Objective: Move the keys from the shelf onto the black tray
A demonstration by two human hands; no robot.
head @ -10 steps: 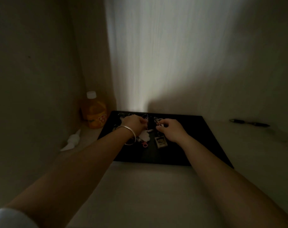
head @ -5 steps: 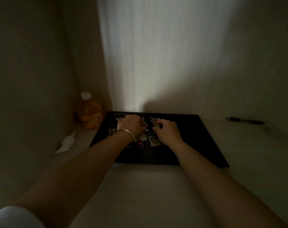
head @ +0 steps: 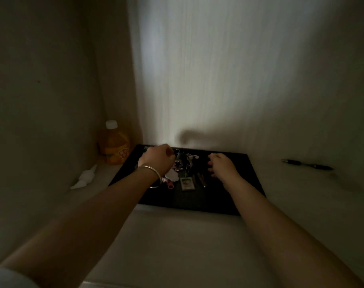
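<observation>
Dimly, left hand [head: 158,158] curls among the keys [head: 184,173] on black tray [head: 235,196]; right hand [head: 221,165] loosely curled, empty.

Both hands [head: 159,157] [head: 220,165] hover over keys [head: 187,173] on black tray [head: 247,188].

Walls are closing in the shelf [head: 177,246] at left and rear. An orange bottle [head: 114,147] is blocking the left rear corner. Keys [head: 186,173] are cluttering the black tray's [head: 235,196] centre; its right portion is lying open. A pen [head: 306,164] is lying well to the right.
</observation>
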